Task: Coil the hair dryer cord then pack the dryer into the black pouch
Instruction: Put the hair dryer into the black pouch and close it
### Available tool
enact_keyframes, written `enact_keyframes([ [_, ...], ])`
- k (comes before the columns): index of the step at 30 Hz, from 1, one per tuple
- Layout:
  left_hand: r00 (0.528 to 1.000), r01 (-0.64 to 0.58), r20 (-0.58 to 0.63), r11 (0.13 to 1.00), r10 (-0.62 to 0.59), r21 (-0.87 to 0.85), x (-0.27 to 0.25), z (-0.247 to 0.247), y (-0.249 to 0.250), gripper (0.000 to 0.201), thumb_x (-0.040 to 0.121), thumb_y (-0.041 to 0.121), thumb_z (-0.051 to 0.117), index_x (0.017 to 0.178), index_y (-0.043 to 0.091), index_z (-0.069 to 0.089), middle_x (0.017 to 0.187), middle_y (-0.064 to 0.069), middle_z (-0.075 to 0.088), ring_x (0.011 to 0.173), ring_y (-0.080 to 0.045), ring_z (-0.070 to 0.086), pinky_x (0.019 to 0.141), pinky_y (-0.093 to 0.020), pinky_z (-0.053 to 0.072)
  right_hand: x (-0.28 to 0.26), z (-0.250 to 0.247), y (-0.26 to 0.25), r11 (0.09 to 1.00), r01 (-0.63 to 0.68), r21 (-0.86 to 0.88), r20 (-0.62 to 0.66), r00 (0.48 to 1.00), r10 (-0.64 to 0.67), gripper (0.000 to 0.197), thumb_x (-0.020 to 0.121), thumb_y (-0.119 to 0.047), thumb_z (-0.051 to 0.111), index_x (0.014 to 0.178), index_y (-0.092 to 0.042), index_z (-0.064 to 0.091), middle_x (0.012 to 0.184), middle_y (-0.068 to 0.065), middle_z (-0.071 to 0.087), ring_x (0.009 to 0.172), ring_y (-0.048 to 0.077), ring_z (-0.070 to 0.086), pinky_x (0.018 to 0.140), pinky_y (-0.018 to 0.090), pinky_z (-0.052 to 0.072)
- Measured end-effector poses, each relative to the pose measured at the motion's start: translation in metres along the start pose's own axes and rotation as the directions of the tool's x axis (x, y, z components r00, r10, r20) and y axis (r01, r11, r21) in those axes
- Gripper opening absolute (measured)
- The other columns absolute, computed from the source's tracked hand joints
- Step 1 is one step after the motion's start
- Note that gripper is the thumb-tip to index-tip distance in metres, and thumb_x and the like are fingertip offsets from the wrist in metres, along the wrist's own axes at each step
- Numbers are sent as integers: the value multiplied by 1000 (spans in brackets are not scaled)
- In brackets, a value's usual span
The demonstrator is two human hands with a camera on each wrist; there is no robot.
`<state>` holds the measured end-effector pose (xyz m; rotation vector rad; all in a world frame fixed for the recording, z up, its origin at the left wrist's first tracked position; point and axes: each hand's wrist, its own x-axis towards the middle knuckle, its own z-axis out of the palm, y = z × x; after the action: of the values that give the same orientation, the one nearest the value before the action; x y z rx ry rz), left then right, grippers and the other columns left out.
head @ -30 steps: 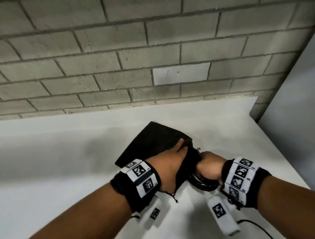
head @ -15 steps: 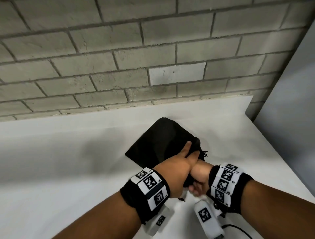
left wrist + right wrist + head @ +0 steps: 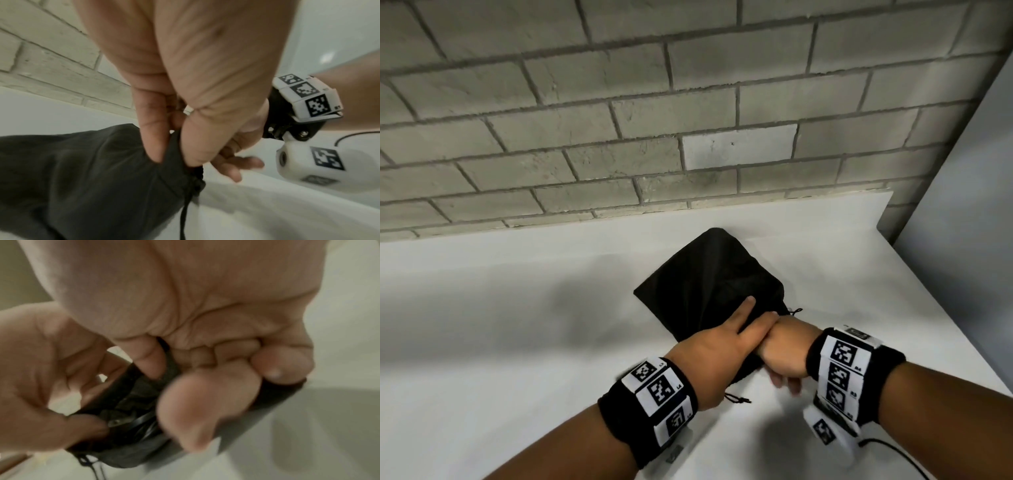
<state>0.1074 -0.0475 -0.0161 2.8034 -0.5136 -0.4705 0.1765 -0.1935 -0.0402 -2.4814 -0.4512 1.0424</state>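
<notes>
The black pouch [image 3: 709,281] lies on the white table [image 3: 482,325], mouth toward me. My left hand [image 3: 719,349] pinches the rim of the pouch [image 3: 82,178] between thumb and fingers. My right hand [image 3: 787,356] is at the mouth beside it, fingers curled over the pouch's [image 3: 127,456] rim. In the right wrist view, glossy black loops of the cord [image 3: 135,421] show inside the opening. The dryer body is hidden. A drawstring [image 3: 736,399] with a toggle trails below my left hand.
A grey brick wall [image 3: 619,120] rises just behind the table. A grey panel [image 3: 979,240] closes off the right side, and the table's right edge runs close to my right forearm. A thin black cable [image 3: 887,448] lies under my right wrist.
A second ago my right hand held the coiled cord outside the mouth. The coil now sits inside the pouch, and both hands have closed together at the rim.
</notes>
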Motion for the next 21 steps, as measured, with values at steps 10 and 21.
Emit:
enact_keyframes([
  [10, 998, -36, 65, 836, 1, 547, -26, 20, -33, 20, 47, 7, 79, 56, 20, 67, 77, -4, 64, 61, -22, 58, 35, -25, 43, -17, -64, 24, 606, -123, -786, -217, 972, -85, 51, 84, -20, 44, 133, -33, 49, 121, 1, 62, 105, 25, 63, 72, 30, 39],
  [21, 991, 110, -110, 920, -74, 375, -30, -64, -44, 12, 71, 15, 57, 82, 20, 58, 91, -4, 54, 81, -29, 53, 60, -31, 30, -36, -106, 13, 735, 19, -678, -489, 735, -470, 34, 92, -47, 43, 90, -26, 70, 91, -6, 62, 91, 24, 63, 64, 29, 37],
])
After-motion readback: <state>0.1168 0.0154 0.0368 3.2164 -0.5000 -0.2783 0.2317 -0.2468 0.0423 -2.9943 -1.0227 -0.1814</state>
